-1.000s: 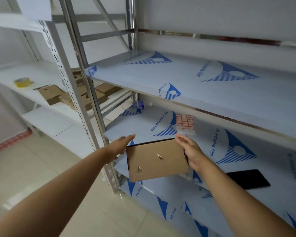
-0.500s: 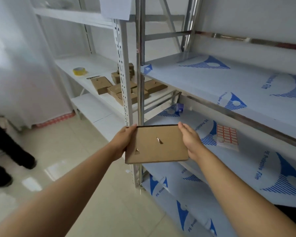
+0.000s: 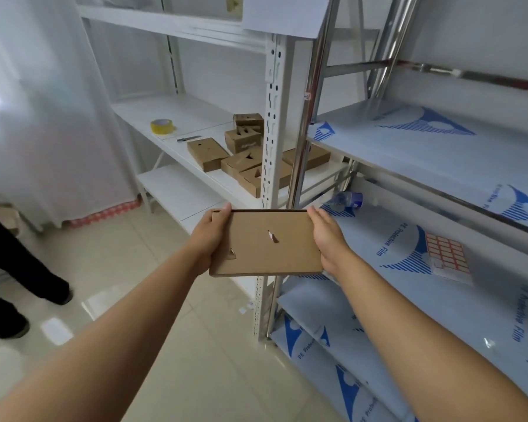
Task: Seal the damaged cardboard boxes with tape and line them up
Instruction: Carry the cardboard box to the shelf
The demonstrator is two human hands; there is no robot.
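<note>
Both hands, left hand (image 3: pixel 209 240) and right hand (image 3: pixel 325 239), grip the flat cardboard box (image 3: pixel 265 242) by its short ends, long axis crosswise; the tape roll (image 3: pixel 162 126) lies ahead-left, nearer the left.

Seven cardboard boxes show in all: one flat box (image 3: pixel 265 242) held in the air with two small tears in its top face, and six more in a loose cluster (image 3: pixel 244 156) on the white shelf (image 3: pixel 183 117). There is one roll of yellow tape (image 3: pixel 162 126), one slim cutter (image 3: pixel 189 138), one sheet of red labels (image 3: pixel 447 258), one small blue-labelled bottle (image 3: pixel 349 199) lying on its side, and two hands, left (image 3: pixel 209 239) and right (image 3: pixel 326 239).
</note>
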